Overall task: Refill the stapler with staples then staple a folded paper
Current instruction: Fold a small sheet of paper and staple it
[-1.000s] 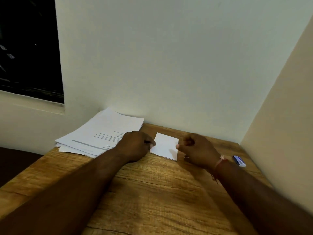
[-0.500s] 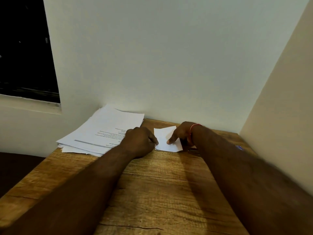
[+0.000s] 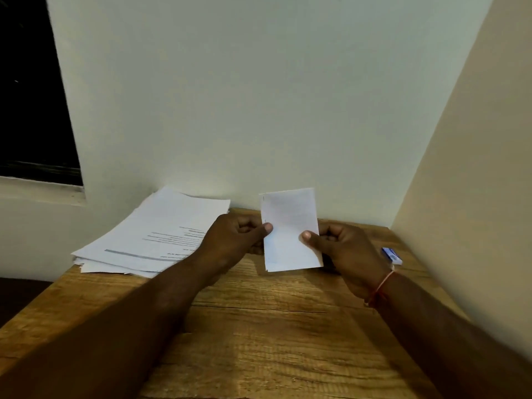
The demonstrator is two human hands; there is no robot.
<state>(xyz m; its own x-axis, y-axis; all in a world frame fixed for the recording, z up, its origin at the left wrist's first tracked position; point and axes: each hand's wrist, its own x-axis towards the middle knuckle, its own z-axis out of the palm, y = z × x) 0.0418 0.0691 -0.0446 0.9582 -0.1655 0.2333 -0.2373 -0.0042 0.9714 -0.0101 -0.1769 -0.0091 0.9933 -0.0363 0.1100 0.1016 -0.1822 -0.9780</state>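
Small blue box near right hand

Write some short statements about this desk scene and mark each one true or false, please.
1. The left grip and the right grip both pinch the folded paper, lifted off the wooden table. True.
2. The stack of printed sheets lies right of the folded paper. False: it lies left of it, by the wall.
3. A small blue-and-white box lies on the table near the right wrist. True.
4. A stapler is visible on the table. False: none shows.
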